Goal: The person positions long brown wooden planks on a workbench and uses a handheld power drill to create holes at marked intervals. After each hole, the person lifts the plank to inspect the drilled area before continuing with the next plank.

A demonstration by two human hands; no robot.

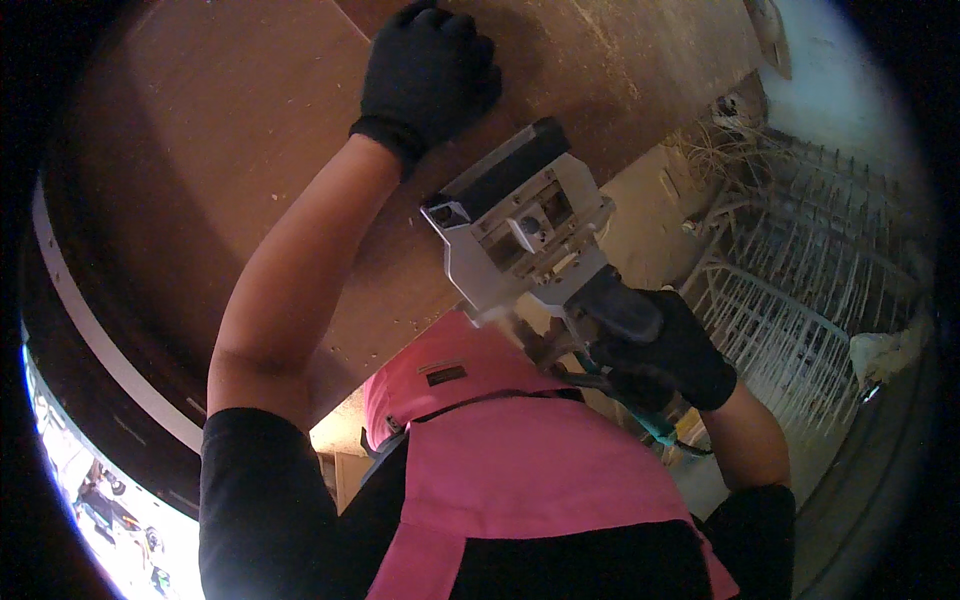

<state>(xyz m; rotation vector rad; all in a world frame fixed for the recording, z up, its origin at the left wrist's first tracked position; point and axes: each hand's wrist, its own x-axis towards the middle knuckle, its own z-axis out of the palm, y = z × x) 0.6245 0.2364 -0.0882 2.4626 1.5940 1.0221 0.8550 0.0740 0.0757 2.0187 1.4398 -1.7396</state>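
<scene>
Steadying the board with one hand, tool in the other

The step in hand looks like positioning: the person has the tool at the board's near right edge while bracing the brown surface farther up. The right hand is wrapped around the tool's dark grip, its fingers closed on it. The tool's metal plate and black bar tilt up and to the left, overlapping the board in view; whether they touch it or hang just above, this one angle cannot settle.

The left hand, gloved in black, lies over the board beyond the tool, apart from it. Its fingers look bent, but the tips are hidden, so one cannot tell whether they press flat or grip something.

Pale dust is scattered across the board. A teal hose shows below the right hand, near the pink apron, and a wire rack stands to the right.

Judging from this pose, the next move calls for squaring the plate to the edge, with the left hand held clear and the hose free.
</scene>
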